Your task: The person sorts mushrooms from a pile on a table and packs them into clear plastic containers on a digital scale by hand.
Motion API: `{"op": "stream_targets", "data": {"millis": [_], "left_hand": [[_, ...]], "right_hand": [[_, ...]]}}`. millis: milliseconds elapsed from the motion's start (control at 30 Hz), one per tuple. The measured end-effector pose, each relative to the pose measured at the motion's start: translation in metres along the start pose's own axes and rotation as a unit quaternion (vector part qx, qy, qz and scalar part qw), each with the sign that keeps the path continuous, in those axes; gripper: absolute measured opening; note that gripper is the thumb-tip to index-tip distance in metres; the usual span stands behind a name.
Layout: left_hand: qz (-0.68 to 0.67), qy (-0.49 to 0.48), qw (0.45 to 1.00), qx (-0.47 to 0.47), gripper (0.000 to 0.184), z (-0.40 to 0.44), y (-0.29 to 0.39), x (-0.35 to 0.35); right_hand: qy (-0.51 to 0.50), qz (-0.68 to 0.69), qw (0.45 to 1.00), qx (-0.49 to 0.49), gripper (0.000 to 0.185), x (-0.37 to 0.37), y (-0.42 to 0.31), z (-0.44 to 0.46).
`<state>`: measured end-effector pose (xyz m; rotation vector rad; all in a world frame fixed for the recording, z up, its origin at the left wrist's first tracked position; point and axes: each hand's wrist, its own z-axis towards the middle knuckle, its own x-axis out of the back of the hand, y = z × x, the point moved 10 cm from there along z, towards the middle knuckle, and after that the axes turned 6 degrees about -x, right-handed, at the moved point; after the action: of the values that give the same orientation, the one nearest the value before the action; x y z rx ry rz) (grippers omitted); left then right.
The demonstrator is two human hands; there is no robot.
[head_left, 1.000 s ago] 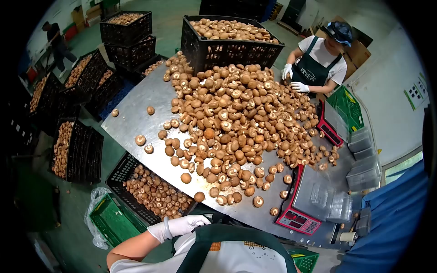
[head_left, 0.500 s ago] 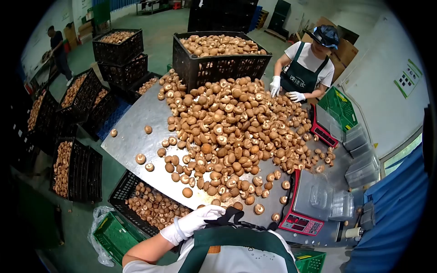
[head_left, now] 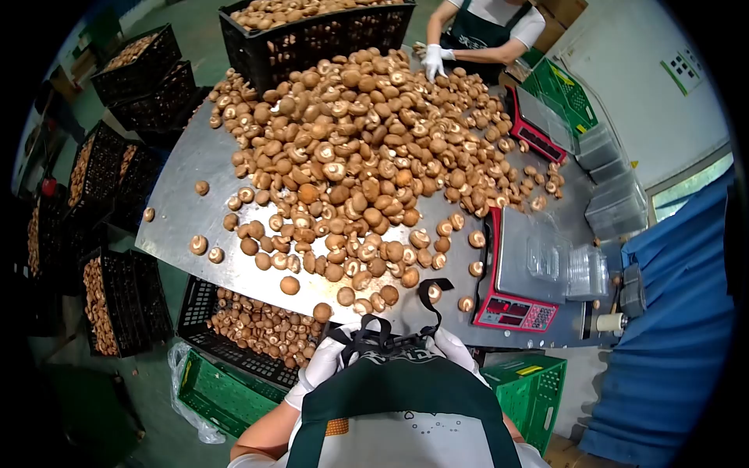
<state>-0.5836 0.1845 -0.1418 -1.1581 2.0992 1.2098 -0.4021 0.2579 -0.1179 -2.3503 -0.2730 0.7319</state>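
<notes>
The left hand, gloved, is curled around a black strap at the waist of the green apron; the right hand is at the strap's other side, its fingers hidden, so its grip cannot be told. The strap runs crosswise between them, its right end rising away from the body, tip bent rightward over the metal table. Beyond lie mushrooms, with a red scale to the right.
</notes>
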Motion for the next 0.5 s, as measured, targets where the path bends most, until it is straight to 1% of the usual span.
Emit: {"op": "stream_targets", "data": {"millis": [33,67,100,167,200,267,300,333,367,433,467,500], "left_hand": [[-0.005,0.016,1.0,0.014,0.032,-0.005,-0.003,-0.004],[-0.028,0.008,0.999,0.024,0.043,-0.007,-0.006,-0.022],[-0.027,0.006,0.999,0.022,0.043,-0.003,-0.017,-0.019],[-0.106,-0.12,0.987,-0.014,0.053,0.007,-0.035,-0.033],[-0.104,-0.121,0.987,-0.023,0.053,0.004,-0.033,-0.048],[-0.104,-0.13,0.986,0.002,0.059,-0.011,-0.026,-0.101],[-0.103,-0.134,0.985,0.018,0.062,-0.016,-0.031,-0.116],[-0.097,-0.174,0.977,0.075,0.062,-0.018,-0.052,-0.122],[-0.034,-0.169,0.983,0.067,0.057,-0.016,-0.068,-0.116],[0.142,-0.175,0.974,0.025,0.051,-0.015,-0.081,-0.115],[0.17,-0.171,0.97,0.03,0.051,-0.014,-0.094,-0.11],[0.171,-0.168,0.97,0.03,0.051,-0.016,-0.1,-0.114]], "right_hand": [[0.014,0.004,1.0,0.004,0.025,-0.001,-0.004,-0.002],[0.046,0.018,0.999,0.002,0.026,-0.004,-0.009,-0.007],[0.045,0.018,0.999,0.004,0.026,0.002,-0.011,-0.009],[-0.034,0.002,0.999,-0.023,0.027,0.001,-0.008,-0.01],[-0.041,-0.015,0.999,-0.021,0.028,0.006,-0.008,-0.011],[-0.052,-0.01,0.998,-0.02,0.028,0.019,-0.005,-0.016],[-0.053,0.001,0.998,-0.021,0.028,0.027,-0.003,-0.019],[-0.067,-0.002,0.998,-0.013,0.027,0.033,-0.005,-0.023],[-0.068,0.002,0.998,-0.016,0.027,0.039,-0.002,-0.028],[-0.022,0.026,0.999,0.012,0.027,0.053,-0.01,-0.039],[-0.046,0.05,0.998,0.0,0.026,0.062,-0.005,-0.042],[-0.048,0.05,0.998,-0.001,0.026,0.072,-0.001,-0.044]]}}
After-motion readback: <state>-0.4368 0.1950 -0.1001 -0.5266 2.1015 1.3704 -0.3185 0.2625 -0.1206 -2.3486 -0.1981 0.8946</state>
